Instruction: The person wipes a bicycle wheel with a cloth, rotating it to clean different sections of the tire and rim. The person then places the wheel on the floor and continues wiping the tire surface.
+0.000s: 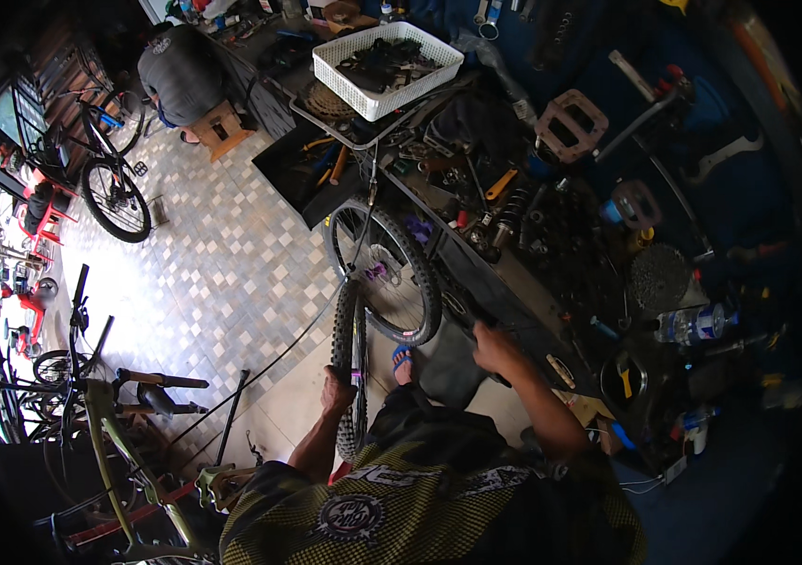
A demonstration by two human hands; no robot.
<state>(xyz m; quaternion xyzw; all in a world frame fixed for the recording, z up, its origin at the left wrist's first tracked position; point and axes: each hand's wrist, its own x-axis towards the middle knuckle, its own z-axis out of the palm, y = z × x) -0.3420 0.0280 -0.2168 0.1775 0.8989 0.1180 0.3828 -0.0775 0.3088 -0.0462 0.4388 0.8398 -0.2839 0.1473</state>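
Observation:
My left hand (pixel 336 390) grips the knobbly tyre of a bicycle wheel (pixel 345 334), which stands upright and nearly edge-on in front of me. Just beyond it is a second bicycle wheel (pixel 423 282), seen more from the side, with a purple hub; the two overlap in view. To the right, beside the bench, my right hand (pixel 498 349) is closed with its fingers curled. Something dark shows under that hand, but I cannot make out what it holds. A dark tyre-like curve (pixel 457 303) lies close beyond its fingers.
The workbench (pixel 514 282) on the right is crowded with tools and parts. A white basket (pixel 390 105) of dark parts sits at its far end, above an open drawer (pixel 302 179). An olive bicycle frame (pixel 104 424) stands at left. A person (pixel 180 75) sits at far left, near a bicycle (pixel 117 193).

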